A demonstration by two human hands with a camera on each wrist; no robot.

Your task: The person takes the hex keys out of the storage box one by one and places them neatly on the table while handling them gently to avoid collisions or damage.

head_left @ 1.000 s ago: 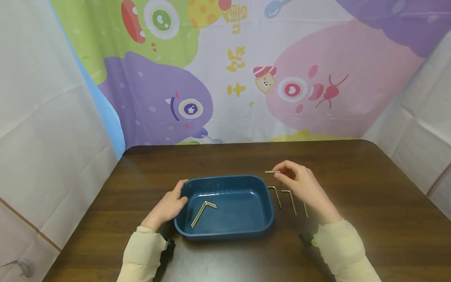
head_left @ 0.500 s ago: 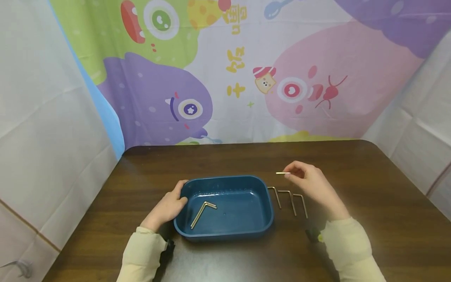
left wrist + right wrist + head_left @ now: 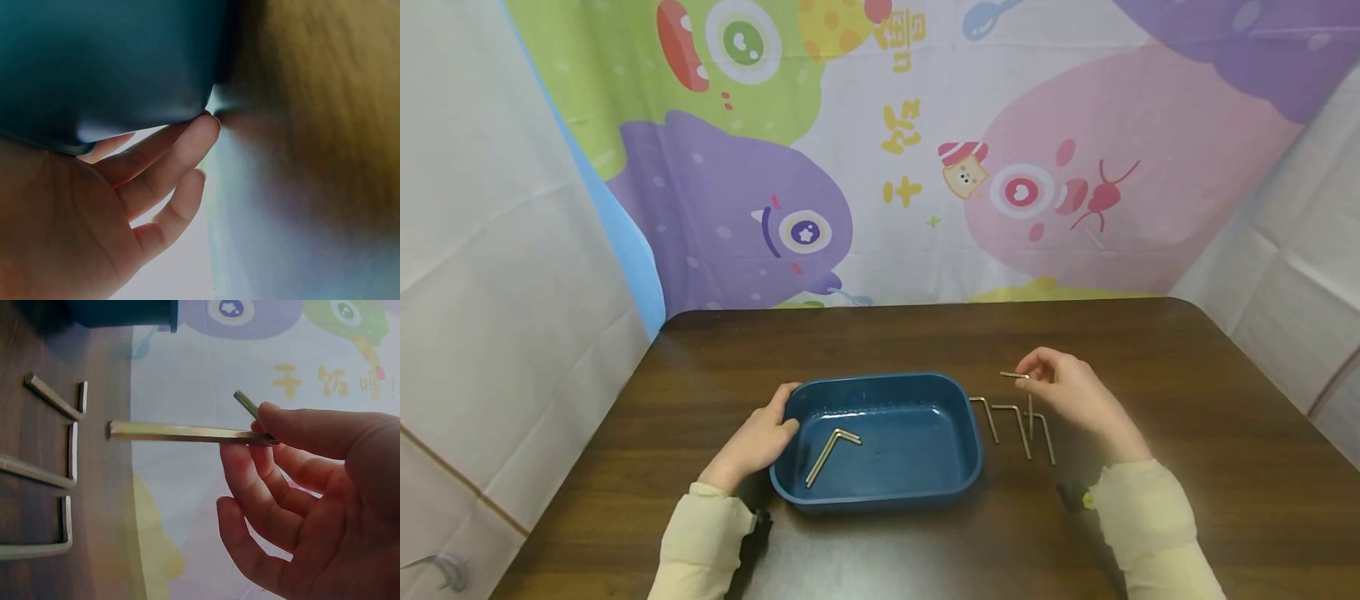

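My left hand [image 3: 758, 440] grips the left end of a blue plastic tray [image 3: 880, 502], thumb over the rim; in the left wrist view its fingers [image 3: 197, 140] lie against the outer wall. Two brass-coloured hex keys [image 3: 822, 460] lie side by side inside the tray. Right of the tray, above the table, my right hand [image 3: 1071, 398] pinches another L-shaped hex key [image 3: 181, 432] between thumb and fingers near its bend. Its long arm points down at the table. Three more hex keys [image 3: 1019, 429] lie in a row between the tray and this hand.
The dark wooden table [image 3: 880, 554] ends at the back against a cloth [image 3: 917, 250] printed with cartoon monsters. Pale sheets [image 3: 512, 250] hang at both sides.
My right hand has moved rightward, away from the tray, still pinching the hex key, and the row of three is uncovered. The left hand and tray have stayed put.
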